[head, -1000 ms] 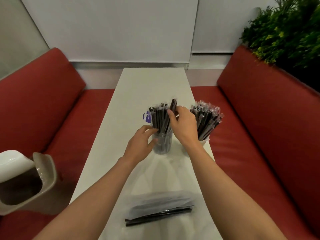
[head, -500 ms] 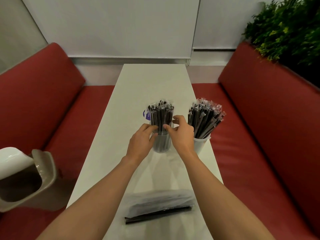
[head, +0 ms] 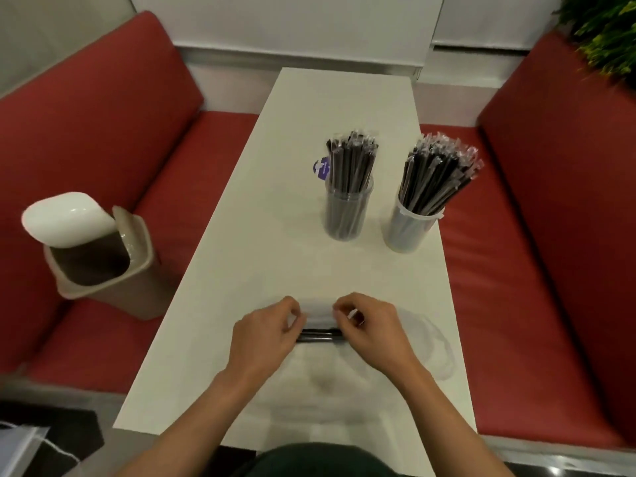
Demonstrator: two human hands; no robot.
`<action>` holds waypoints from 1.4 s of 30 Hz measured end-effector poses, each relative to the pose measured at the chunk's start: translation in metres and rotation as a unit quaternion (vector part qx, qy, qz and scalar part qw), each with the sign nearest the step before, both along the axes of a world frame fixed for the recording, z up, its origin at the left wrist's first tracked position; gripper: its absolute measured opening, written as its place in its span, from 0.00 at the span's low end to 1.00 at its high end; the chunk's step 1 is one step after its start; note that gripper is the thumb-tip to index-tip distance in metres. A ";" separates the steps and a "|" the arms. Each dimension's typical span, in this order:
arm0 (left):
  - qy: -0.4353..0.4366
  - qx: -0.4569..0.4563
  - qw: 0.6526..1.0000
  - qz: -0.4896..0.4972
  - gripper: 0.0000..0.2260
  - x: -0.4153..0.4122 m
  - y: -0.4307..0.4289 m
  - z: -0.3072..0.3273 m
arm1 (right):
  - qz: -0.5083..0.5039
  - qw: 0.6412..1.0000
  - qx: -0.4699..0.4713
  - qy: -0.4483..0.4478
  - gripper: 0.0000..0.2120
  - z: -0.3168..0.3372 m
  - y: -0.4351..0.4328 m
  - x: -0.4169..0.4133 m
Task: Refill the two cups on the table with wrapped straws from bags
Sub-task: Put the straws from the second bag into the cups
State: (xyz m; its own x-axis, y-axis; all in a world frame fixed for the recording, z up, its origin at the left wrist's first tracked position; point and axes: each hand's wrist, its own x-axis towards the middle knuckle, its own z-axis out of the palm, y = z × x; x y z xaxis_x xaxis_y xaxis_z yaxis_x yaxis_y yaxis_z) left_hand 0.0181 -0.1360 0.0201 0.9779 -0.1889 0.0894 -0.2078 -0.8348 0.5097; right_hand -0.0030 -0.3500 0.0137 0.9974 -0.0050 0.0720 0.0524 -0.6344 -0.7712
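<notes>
- Dim, warm indoor light; the whole frame is soft and slightly grainy.
- Light falls from above: the white surface (head: 303, 139) is the brightest area, evenly lit, with no hard glare.
- Faint, diffuse shadows spread on it around the left cup (head: 347, 215) and right cup (head: 409, 228).
- A pale sheen sits on the bin lid (head: 69, 218); the bin's inside is dark.
- The left hand (head: 265, 335) and right hand (head: 371, 332) are motion-blurred at the fingertips; the clear bag (head: 423, 342) they pinch barely shows against the surface.
- Wide-angle distortion bows the benches (head: 86, 132) and wall edges; the plant (head: 605, 32) in the corner is smeared.
- The lower corners sink to near black.
</notes>
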 end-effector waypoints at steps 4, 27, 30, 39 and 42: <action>-0.017 0.135 0.990 -0.034 0.15 -0.029 0.029 -0.043 | 0.037 0.991 -0.097 0.087 0.10 -0.038 0.006 -0.019; 0.130 0.008 0.991 -0.038 0.44 -0.005 0.059 -0.059 | 0.156 0.914 -0.367 0.075 0.20 -0.045 0.047 0.015; 0.109 -0.043 0.993 -0.029 0.39 -0.014 0.061 -0.062 | 0.152 0.914 -0.370 0.064 0.18 -0.045 0.043 0.011; 0.068 -0.067 0.995 0.019 0.39 -0.018 0.054 -0.048 | 0.186 0.923 -0.332 0.052 0.18 -0.036 0.029 0.012; 0.041 -0.123 0.991 0.031 0.39 -0.016 0.048 -0.042 | 0.214 0.923 -0.316 0.042 0.14 -0.029 0.019 0.013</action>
State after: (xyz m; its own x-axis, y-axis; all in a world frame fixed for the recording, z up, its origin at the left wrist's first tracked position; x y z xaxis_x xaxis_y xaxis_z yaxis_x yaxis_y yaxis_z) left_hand 0.0025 -0.0875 -0.0221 0.9928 -0.1113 0.0441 -0.1094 -0.6935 0.7121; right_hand 0.0105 -0.3307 -0.0155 0.9004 0.4077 -0.1519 0.3599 -0.8941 -0.2667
